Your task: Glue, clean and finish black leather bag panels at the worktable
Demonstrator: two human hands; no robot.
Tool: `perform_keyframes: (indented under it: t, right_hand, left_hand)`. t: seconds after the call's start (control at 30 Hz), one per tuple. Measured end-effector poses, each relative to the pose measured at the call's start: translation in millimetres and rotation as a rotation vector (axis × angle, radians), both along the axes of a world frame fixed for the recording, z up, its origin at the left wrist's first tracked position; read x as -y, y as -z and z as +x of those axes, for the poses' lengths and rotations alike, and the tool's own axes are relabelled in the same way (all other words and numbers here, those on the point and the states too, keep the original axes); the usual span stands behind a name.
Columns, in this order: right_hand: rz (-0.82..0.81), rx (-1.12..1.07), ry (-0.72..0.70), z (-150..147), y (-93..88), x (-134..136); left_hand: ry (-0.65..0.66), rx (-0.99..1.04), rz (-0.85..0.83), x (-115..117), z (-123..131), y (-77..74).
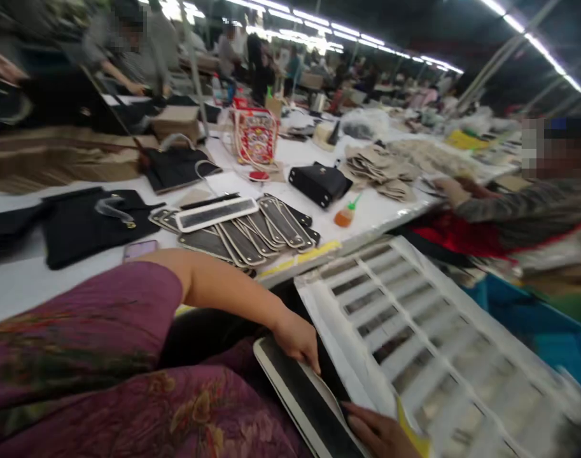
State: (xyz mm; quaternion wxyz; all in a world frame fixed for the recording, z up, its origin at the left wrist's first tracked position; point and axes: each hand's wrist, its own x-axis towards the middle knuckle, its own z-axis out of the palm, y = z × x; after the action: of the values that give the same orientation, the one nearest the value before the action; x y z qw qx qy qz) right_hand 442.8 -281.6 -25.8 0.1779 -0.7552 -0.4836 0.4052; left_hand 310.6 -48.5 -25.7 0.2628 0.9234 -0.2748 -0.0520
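Note:
A long dark bag panel (309, 397) with rounded corners and pale edges lies tilted over my lap, and more pale edging shows beneath it. My left hand (297, 337) is closed on the panel's upper right edge, fingers curled down and thumb side hidden. Lower down, my right hand (380, 432) has its fingers bent against the same panel's right edge. Part of that hand is cut off by the bottom of the view, and whether it pinches anything small is unclear. Similar panels (242, 238) lie overlapped in a pile on the white table, beyond my left forearm.
A white slatted rack (414, 324) stands right of my hands. On the table (13, 296) are a black box-shaped bag (319, 183), a glue bottle (346, 213) with green tip, a red patterned bag (256, 137) and black bag pieces (90, 222). A co-worker's sleeve (524, 207) reaches in from the right.

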Motion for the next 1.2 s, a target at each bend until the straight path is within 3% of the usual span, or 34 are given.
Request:
perform_keyframes:
  t: [0.03,0.1,0.27,0.43,0.63,0.73,0.87,1.07,1.2]
  right_hand:
    - [-0.038,-0.060,0.010,-2,-1.0,7]
    - [-0.051,-0.150,0.028,-7,-0.3,4]
    - [-0.002,-0.239,-0.028,-21,1.7,-32]
    - [0.049,-0.247,-0.085,-30,-3.8,-55]
    - [0.060,-0.319,-0.136,-35,-6.4,-73]
    - [0.054,-0.336,-0.115,-36,-4.3,-77]
    - [0.053,-0.349,-0.110,-41,-0.9,-91]
    - [0.047,-0.299,-0.164,-52,-2.1,-125]
    - [-0.004,-0.205,-0.257,-36,25.8,-139]
  left_hand:
    - [0.095,-0.022,-0.045,-1,3,2.3]
    - [0.160,-0.049,-0.107,-7,2,4.3]
    - [0.077,-0.212,-0.135,-14,-9,1.4]
    - [0.079,-0.108,-0.210,-20,-13,4.9]
    - [-0.052,-0.165,-0.328,-28,-19,7.6]
    - [-0.023,-0.211,-0.282,-42,-27,4.8]
    - [-0.092,-0.257,-0.280,-62,-42,2.6]
    - [-0.028,-0.006,-0.140,-67,-49,2.5]
    - [0.068,-0.113,-0.119,-73,-44,2.8]
